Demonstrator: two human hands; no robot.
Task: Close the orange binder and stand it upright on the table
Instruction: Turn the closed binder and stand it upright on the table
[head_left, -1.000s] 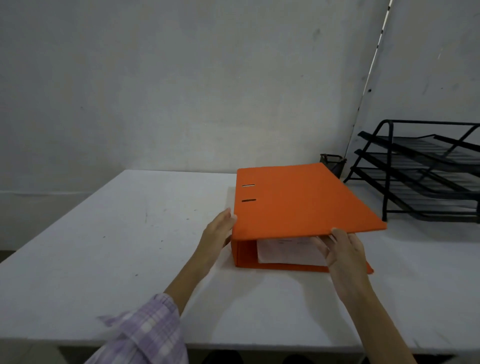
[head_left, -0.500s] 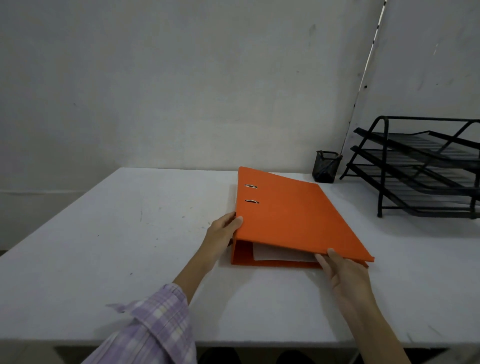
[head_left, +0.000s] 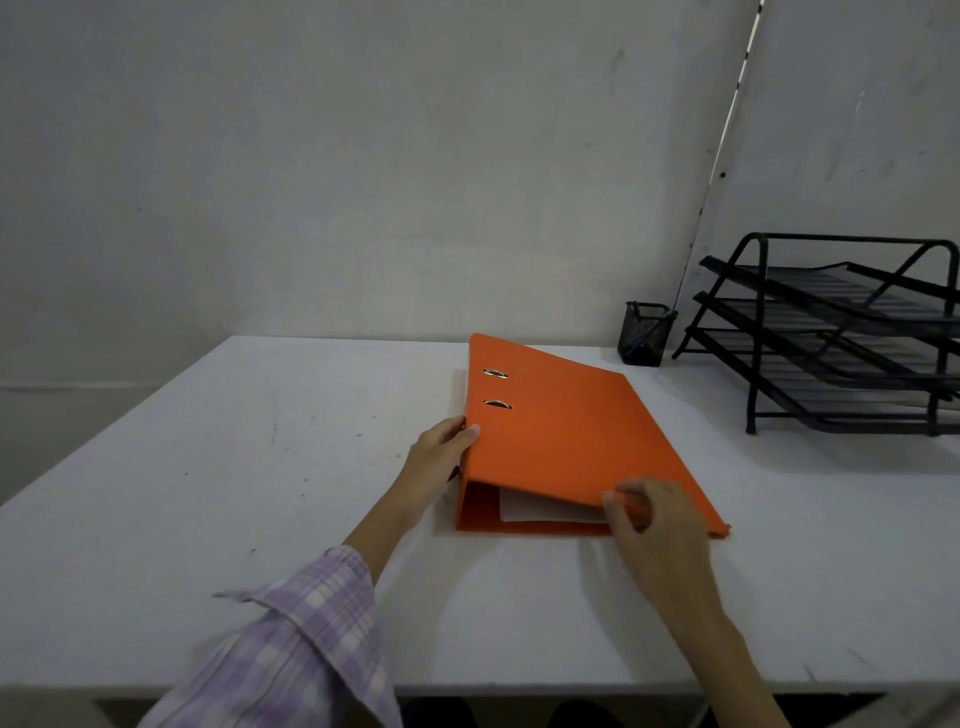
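Binder: your orange binder (head_left: 566, 441) lies flat on the bench (head_left: 208, 493), cover almost shut, white sheets (head_left: 540, 512) showing in the near gap.
Left hand: your left hand (head_left: 441, 452) touches the spine edge.
Right hand: your right hand (head_left: 654, 519) curls over the cover's near edge.
Behind: mesh cup (head_left: 644, 332) and black tray rack (head_left: 841, 338) stand far right.

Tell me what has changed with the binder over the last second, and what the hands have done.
The orange binder's top cover has swung down and now lies nearly shut over the white papers. The right hand followed it down at the front edge near the open corner, its fingers now curled over that edge. The left hand stayed at the spine corner. The binder still lies flat on the table; pen cup and tray rack unmoved.
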